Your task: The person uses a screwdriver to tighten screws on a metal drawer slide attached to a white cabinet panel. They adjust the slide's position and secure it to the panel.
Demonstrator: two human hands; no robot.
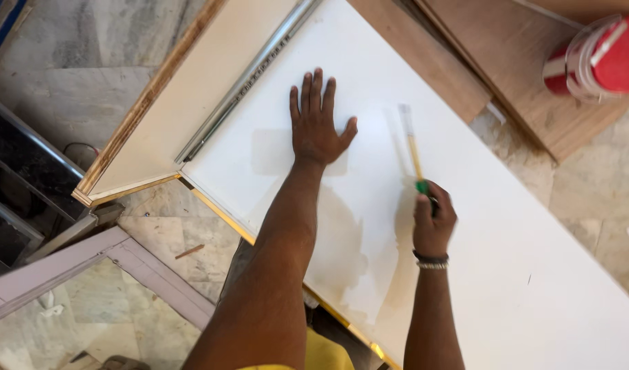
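Note:
My left hand (pixel 317 125) lies flat, fingers spread, on a large white laminated board (pixel 520 260). My right hand (pixel 432 220) grips a thin brush (pixel 414 154) with a green ferrule and a pale handle, held over the board to the right of the left hand. A faint wet or smeared patch shows on the white surface between and below the hands. A beaded band sits on my right wrist.
A metal drawer slide (pixel 246 75) is fixed to an upright side panel (pixel 184 103) at the board's left edge. Plywood sheets (pixel 506 75) lie at the top right with a red and white container (pixel 599 58) on them. Marble floor (pixel 74 55) surrounds it all.

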